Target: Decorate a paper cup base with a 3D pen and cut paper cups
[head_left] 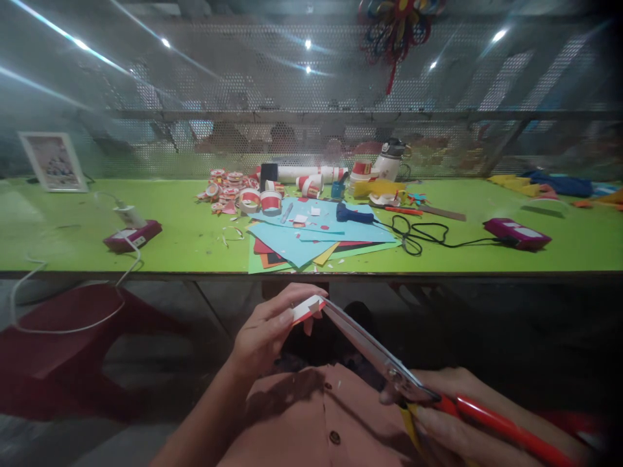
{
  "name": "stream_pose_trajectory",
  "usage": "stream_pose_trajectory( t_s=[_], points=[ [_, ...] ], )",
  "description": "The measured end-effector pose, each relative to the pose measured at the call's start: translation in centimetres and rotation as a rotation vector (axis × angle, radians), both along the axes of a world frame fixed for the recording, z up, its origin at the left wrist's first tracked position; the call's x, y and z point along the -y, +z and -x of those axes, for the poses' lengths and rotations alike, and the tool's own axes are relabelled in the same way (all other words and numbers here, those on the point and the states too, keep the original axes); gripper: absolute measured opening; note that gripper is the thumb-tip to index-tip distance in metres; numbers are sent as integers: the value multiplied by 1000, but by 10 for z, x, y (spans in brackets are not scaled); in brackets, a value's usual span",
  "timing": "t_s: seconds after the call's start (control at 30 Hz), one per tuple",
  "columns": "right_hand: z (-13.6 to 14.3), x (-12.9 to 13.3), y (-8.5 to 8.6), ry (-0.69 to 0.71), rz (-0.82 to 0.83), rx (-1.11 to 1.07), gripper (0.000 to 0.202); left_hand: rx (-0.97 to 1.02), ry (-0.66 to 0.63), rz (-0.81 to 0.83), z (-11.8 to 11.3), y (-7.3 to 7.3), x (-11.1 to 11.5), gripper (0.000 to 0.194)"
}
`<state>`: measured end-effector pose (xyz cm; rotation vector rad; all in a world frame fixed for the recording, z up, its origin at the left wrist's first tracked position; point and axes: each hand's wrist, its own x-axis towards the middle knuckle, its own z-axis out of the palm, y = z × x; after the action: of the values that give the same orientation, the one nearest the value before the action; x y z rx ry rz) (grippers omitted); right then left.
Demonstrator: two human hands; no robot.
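Observation:
My left hand pinches a small folded piece of white and red card in front of the table's near edge. Below and to the right, my right hand is wrapped round the red handles of large metal scissors. The scissors point up and to the left, with the blade tips at the right end of the card. Their blades look nearly closed. A yellow strip hangs by the handles near my right fingers.
On the green table lie coloured paper sheets, a blue glue gun with a black cord, cut paper cups and two purple power strips. A dark red stool stands at lower left.

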<state>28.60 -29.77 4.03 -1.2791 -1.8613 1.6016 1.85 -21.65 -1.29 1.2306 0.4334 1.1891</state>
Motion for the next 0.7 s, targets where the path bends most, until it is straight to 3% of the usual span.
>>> stream_pose_trajectory(
  t_s=[0.23,0.43,0.7],
  points=[
    [0,-5,0,36,-11,-4,29,13,-2,-4,0,0,0,39],
    [9,-10,5,79,-15,-61,57,13,-16,-29,1,-1,-1,39],
    [11,-9,4,84,-1,-74,59,1,-19,-47,1,-2,-1,39]
  ],
)
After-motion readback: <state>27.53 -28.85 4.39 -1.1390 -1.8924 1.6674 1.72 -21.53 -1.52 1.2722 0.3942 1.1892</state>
